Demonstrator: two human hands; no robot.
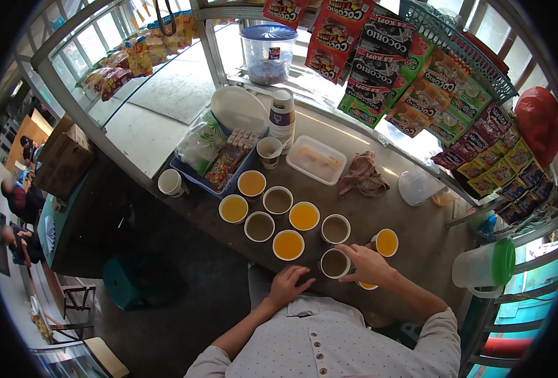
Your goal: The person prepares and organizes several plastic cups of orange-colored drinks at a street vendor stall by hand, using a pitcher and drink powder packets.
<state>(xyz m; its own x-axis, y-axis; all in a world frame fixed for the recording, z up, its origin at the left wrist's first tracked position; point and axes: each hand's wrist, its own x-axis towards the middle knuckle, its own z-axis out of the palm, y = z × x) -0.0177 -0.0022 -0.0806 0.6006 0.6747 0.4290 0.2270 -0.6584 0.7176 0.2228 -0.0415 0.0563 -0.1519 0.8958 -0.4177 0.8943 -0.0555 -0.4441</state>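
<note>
My right hand (374, 267) is closed around the side of a paper cup of brown drink (334, 264) at the table's near edge, thumb and fingers at its rim. Partly hidden under that hand is an orange-drink cup (367, 286); another orange cup (386, 242) stands just beyond. My left hand (287, 285) rests by the edge in front of my shirt, fingers apart and holding nothing. Nearest to it is a cup of orange drink (288, 245). Further left, several filled cups stand close together, orange ones (233, 208) alternating with brown ones (277, 200).
Behind the cups are a blue basket (194, 174) of packets, stacked paper cups (282, 120), a cup with a spoon (269, 153), a plastic container (316, 160) and a crumpled cloth (363, 175). A green-lidded pitcher (480, 268) stands right; drink sachets (379, 57) hang above.
</note>
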